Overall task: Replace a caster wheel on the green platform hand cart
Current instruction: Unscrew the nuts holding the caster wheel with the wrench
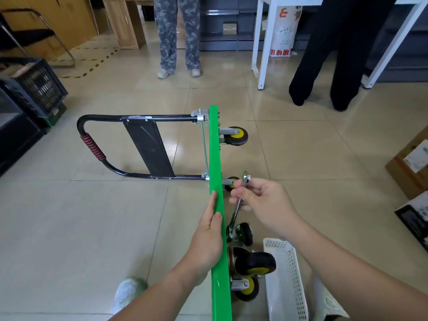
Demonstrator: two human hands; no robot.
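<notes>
The green platform hand cart (216, 154) stands on its side edge on the tiled floor, with its black folded handle (104, 144) lying out to the left. My left hand (208, 232) rests flat against the top edge of the green deck with straight fingers. My right hand (261, 202) pinches a silver wrench (238, 202) to the right of the deck. Yellow-hubbed caster wheels stick out on the right side: one far (236, 135), one partly hidden behind my right hand (231, 183), and two near me (254, 262).
A white perforated basket (287, 279) lies on the floor right of the near casters. Two people stand ahead: camouflage trousers (177, 35) and black trousers (333, 54). A white table frame (261, 42), black crates (32, 89) at left and cardboard boxes (412, 167) at right surround the floor space.
</notes>
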